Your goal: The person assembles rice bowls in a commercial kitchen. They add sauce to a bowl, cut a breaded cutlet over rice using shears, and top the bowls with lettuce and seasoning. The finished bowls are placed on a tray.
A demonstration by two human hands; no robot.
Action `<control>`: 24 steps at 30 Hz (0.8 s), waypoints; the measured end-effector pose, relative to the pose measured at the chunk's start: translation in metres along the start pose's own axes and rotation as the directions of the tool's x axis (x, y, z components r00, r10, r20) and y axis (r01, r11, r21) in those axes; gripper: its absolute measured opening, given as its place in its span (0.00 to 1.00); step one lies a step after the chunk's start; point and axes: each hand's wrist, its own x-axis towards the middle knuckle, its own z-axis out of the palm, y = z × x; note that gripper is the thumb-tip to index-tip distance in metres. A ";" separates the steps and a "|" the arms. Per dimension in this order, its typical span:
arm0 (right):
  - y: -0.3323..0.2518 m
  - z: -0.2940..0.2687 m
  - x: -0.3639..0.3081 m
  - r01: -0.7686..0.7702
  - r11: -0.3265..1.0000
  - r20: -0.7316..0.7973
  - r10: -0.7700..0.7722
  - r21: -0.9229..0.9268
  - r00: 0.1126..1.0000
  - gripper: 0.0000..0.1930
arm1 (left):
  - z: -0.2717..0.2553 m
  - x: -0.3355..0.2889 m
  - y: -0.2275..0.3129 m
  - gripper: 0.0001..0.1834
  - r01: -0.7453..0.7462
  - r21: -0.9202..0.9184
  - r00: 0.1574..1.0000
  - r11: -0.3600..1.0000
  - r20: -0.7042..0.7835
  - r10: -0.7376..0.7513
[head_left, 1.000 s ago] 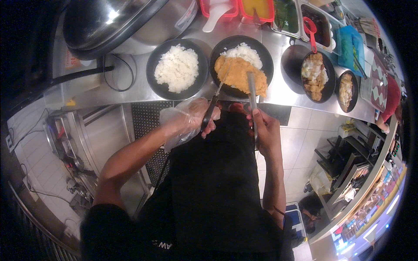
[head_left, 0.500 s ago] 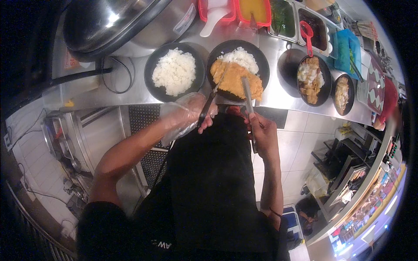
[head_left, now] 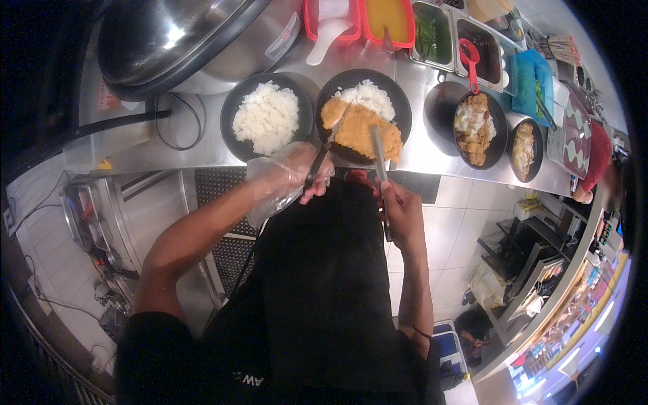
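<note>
A golden breaded cutlet (head_left: pixel 364 135) lies beside white rice (head_left: pixel 374 98) on a round black plate (head_left: pixel 401 81). My left hand (head_left: pixel 297 169), in a clear plastic glove, is closed round a dark-handled knife (head_left: pixel 316 169). Its thin blade rests across the cutlet's left part, where a smaller piece lies beyond the cut line. My right hand (head_left: pixel 403 212), bare, grips long metal tongs (head_left: pixel 379 152), whose tip presses on the cutlet's right half. A second black plate (head_left: pixel 228 125) with a mound of rice (head_left: pixel 265 118) sits just left of it.
A large metal cooker (head_left: pixel 229 61) stands at the far left, with a black cable (head_left: pixel 202 121) near it. Red tubs (head_left: pixel 413 34) and metal food pans (head_left: pixel 432 34) line the back. Two filled dark dishes (head_left: pixel 503 125) sit to the right. Another person's red sleeve (head_left: pixel 599 152) shows at far right.
The left piece of cutlet now shows more distinctly on the far side of the knife. Both hands keep their grips, and the whole view has shifted slightly.
</note>
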 end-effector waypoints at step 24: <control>-0.012 0.002 -0.004 -0.052 0.999 -0.005 0.052 -0.006 0.999 0.22 | 0.027 -0.006 -0.040 0.26 0.148 -0.240 0.989 0.959 0.035 -0.144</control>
